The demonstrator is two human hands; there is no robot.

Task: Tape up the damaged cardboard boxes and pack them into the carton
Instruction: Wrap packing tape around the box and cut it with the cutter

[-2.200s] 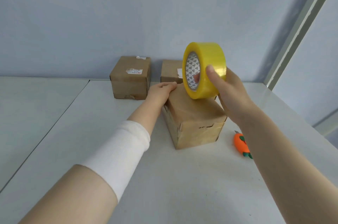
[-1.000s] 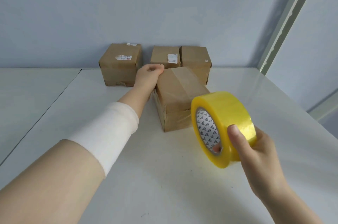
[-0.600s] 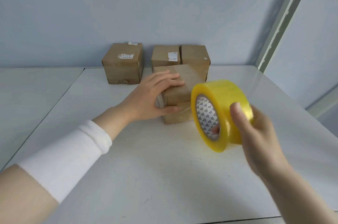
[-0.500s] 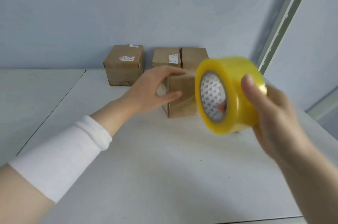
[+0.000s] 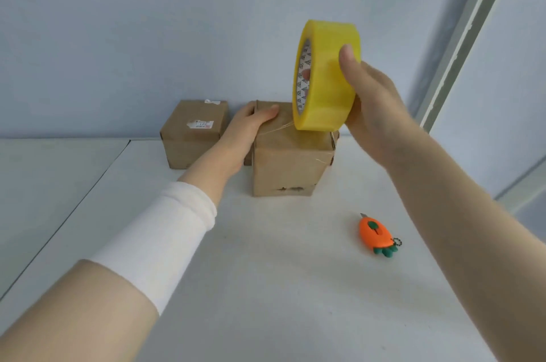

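R hand (image 5: 372,101) gripped glossy yellow tape roll (image 5: 325,75); L hand (image 5: 251,125) clasped scuffed cardboard box (image 5: 286,163) at top corner. Smooth white table (image 5: 266,273), pale-blue wall (image 5: 147,21).

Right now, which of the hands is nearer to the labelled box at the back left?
Left. The left hand grips the front box at its top corner, just right of the labelled box; the right hand holds the tape roll raised, farther right.

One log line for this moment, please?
left hand holds box | right hand grips tape roll above box | cutter lies on table
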